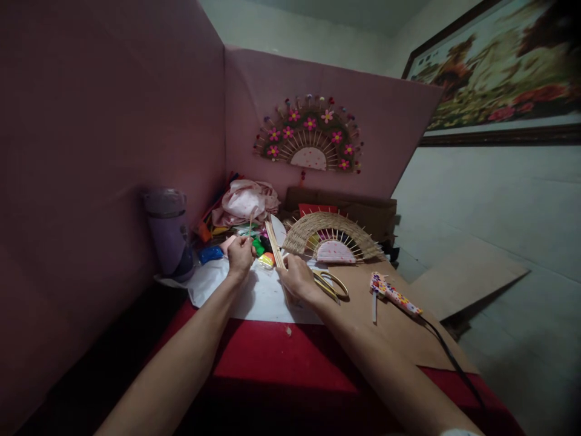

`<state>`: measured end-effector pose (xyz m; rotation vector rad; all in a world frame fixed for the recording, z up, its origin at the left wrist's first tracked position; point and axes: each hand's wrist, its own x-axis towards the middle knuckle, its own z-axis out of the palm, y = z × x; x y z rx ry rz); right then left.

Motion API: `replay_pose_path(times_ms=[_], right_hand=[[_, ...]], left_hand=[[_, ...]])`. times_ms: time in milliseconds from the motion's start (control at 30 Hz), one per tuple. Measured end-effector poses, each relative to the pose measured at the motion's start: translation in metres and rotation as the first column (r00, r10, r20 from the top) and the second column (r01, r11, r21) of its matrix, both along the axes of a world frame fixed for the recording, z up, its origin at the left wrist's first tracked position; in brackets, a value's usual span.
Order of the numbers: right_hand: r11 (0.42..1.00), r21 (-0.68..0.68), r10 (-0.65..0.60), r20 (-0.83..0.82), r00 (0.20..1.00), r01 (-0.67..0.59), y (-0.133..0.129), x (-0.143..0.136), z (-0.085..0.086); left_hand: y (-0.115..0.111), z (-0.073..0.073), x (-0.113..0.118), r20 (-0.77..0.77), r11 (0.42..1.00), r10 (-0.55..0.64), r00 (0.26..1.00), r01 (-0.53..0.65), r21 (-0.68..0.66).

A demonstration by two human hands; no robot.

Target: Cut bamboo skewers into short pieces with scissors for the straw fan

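Note:
My left hand (241, 255) is closed around a thin wooden stick (250, 226) that points up from the fingers. Gripped in my right hand (297, 277) is a bundle of thin wooden sticks (275, 242), tilted with its upper end to the left. Just right of that hand lie scissors (338, 284) with gold-coloured handles, partly hidden by the wrist. Behind them stands a woven straw fan (333, 227) with stick ribs and a pale, red-dotted half-round centre (336, 252). Small packets, one yellow and orange (267, 260), sit between the hands.
A purple bottle (169, 236) stands at left, beside a blue packet (210, 252). Bunched pink cloth (249, 200) lies behind. On the cardboard (399, 339) rests a flower-patterned glue gun (396, 293) with a black cord. A flower-decorated fan (311, 134) hangs on the pink panel (385, 127).

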<state>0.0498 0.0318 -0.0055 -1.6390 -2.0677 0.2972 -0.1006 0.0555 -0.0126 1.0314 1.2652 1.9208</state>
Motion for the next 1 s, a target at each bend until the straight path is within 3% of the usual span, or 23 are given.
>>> replay_pose_path(times_ms=[133, 300, 467, 600, 767, 867, 933, 1000], right_hand=[[0.991, 0.133, -0.030, 0.113, 0.993, 0.015, -0.007, 0.008, -0.004], [0.993, 0.106, 0.026, 0.171, 0.985, -0.045, -0.015, 0.010, -0.005], [0.991, 0.129, 0.005, 0.223, 0.975, -0.035, -0.018, 0.009, -0.010], [0.988, 0.156, -0.029, 0.134, 0.991, 0.007, -0.012, 0.010, -0.018], [0.989, 0.147, 0.003, -0.138, 0.990, 0.017, -0.004, 0.015, -0.022], [0.986, 0.156, 0.113, -0.403, 0.908, -0.053, 0.000, 0.019, -0.022], [0.982, 0.121, 0.187, -0.611, 0.769, -0.143, 0.002, 0.020, -0.022], [0.965, 0.044, 0.191, -0.791, 0.581, -0.257, 0.003, 0.021, -0.021]], left_hand=[[-0.005, 0.004, 0.004, 0.090, 0.991, -0.121, 0.989, 0.125, -0.043], [-0.008, 0.006, 0.006, 0.129, 0.985, -0.162, 0.978, 0.168, -0.039], [-0.011, 0.007, 0.008, 0.157, 0.976, -0.193, 0.968, 0.207, -0.073], [-0.012, 0.006, 0.008, 0.175, 0.972, -0.194, 0.965, 0.213, -0.095], [-0.012, 0.006, 0.010, 0.190, 0.964, -0.228, 0.955, 0.249, -0.093], [-0.015, 0.009, 0.014, 0.198, 0.955, -0.267, 0.943, 0.287, -0.080], [-0.018, 0.012, 0.019, 0.200, 0.948, -0.292, 0.935, 0.311, -0.067], [-0.022, 0.015, 0.023, 0.200, 0.940, -0.319, 0.927, 0.336, -0.058]])
